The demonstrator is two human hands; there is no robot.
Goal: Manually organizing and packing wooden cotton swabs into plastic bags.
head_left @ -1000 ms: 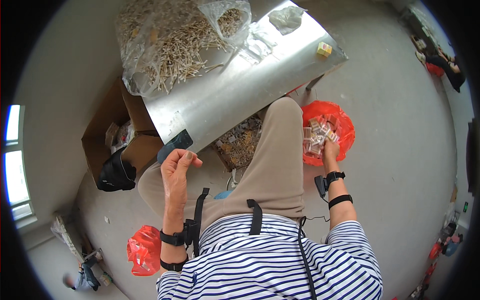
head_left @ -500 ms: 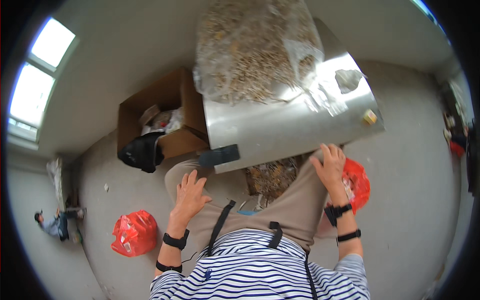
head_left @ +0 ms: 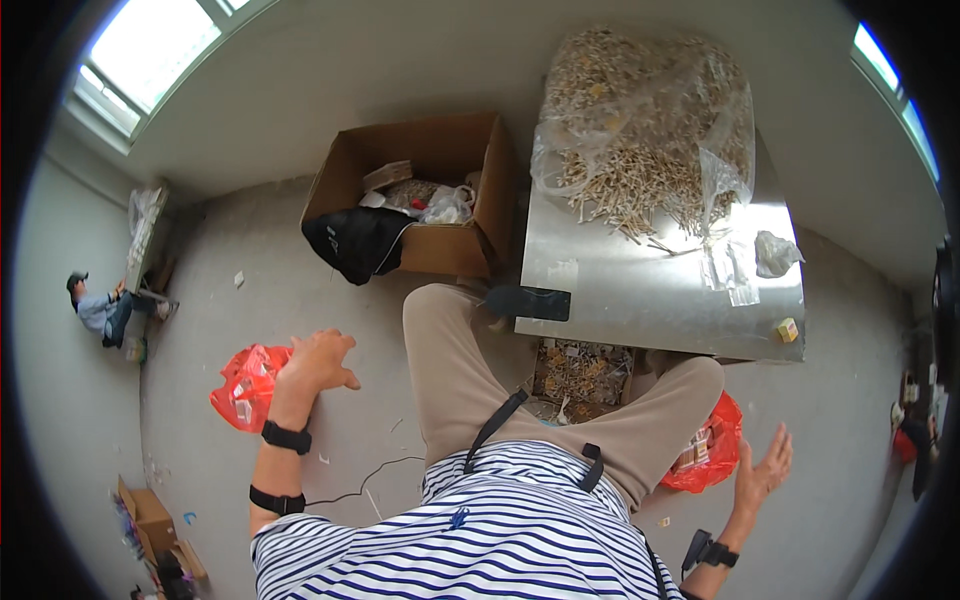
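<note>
My left hand (head_left: 318, 362) is in the air out to the left, empty, fingers apart, over the edge of a red plastic bag (head_left: 243, 395) on the floor. Off to the right, my right hand (head_left: 765, 465) is raised with its fingers stretched and nothing in it. Nearest to it is a second red plastic bag (head_left: 712, 445) holding small packs, beside my right leg. Ahead stands a shiny metal-topped table (head_left: 640, 300). On it lies a large clear plastic bag (head_left: 650, 130) spilling many thin pale sticks; a crumpled clear plastic piece (head_left: 776, 254) and a small yellow box (head_left: 787, 329) sit to its right.
A cardboard box (head_left: 490, 215) with a black cloth (head_left: 355, 243) over its rim stands left of the table. Between my knees is a container of sticks and scraps (head_left: 583, 372). A dark flat pad (head_left: 530, 302) lies at the table's corner. Another person (head_left: 100, 308) sits far left.
Both hands have moved outward, the left away from my left thigh and the right away from the table's front edge. The view has shifted, showing the table farther right.
</note>
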